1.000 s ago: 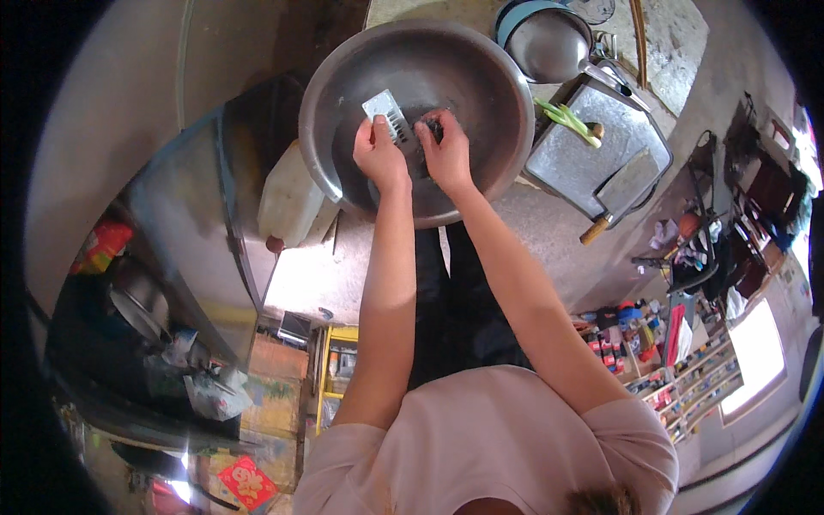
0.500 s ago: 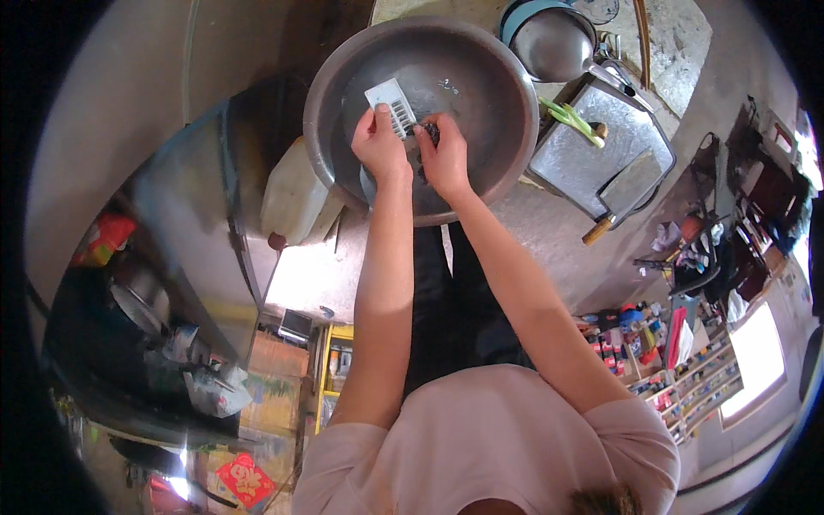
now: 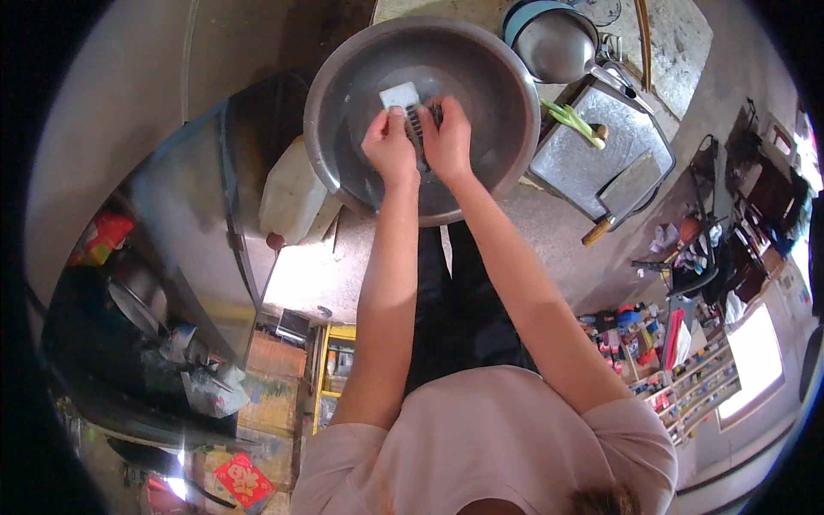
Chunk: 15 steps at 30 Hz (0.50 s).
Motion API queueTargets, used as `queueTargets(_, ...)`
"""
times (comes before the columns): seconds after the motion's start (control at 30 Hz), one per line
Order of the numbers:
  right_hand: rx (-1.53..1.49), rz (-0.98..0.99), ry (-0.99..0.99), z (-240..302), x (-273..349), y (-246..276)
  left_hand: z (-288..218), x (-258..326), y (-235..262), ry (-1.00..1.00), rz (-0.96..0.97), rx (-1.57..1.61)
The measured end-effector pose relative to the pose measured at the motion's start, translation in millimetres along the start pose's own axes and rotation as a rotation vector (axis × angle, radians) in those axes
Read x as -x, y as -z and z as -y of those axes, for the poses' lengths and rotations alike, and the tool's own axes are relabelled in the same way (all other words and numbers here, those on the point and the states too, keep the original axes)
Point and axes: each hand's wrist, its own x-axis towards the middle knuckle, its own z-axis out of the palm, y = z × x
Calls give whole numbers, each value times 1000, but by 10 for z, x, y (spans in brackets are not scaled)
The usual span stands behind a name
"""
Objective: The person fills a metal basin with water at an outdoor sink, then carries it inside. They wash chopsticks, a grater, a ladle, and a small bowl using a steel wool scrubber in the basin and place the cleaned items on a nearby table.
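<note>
Inside a large grey-brown round basin (image 3: 319, 142), both of my hands work close together. My left hand (image 3: 391, 150) is closed on a flat white rectangular piece with a row of slots (image 3: 398, 94), its thumb lying on the face. Against its slotted part, my right hand (image 3: 450, 150) pinches a dark, rough-looking clump (image 3: 436, 112); its fingers hide most of it, and its kind cannot be made out. Wet-looking bright specks show on the basin's inner surface.
At the right, a silver rectangular board (image 3: 601, 112) carries a green onion stalk (image 3: 573, 122) and a cleaver (image 3: 631, 184). A metal pan (image 3: 554, 43) sits behind it. A whitish plastic jug (image 3: 290, 193) stands left of the basin.
Both hands have shifted slightly right, carrying the white slotted piece along. The right hand and dark clump now cover more of the slots.
</note>
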Motion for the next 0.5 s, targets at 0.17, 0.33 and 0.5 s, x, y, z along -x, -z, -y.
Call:
queueTargets(0.17, 57, 34, 54, -79, -13, -3, -13, -40, -62, 33, -50, 104)
queueTargets(0.33, 70, 71, -104, -333, 349, 168, -107, -182, -20, 46, 24, 453)
queueTargets(0.5, 83, -172, -161, -344, 26, 136, 11, -126, -21, 109, 9, 476)
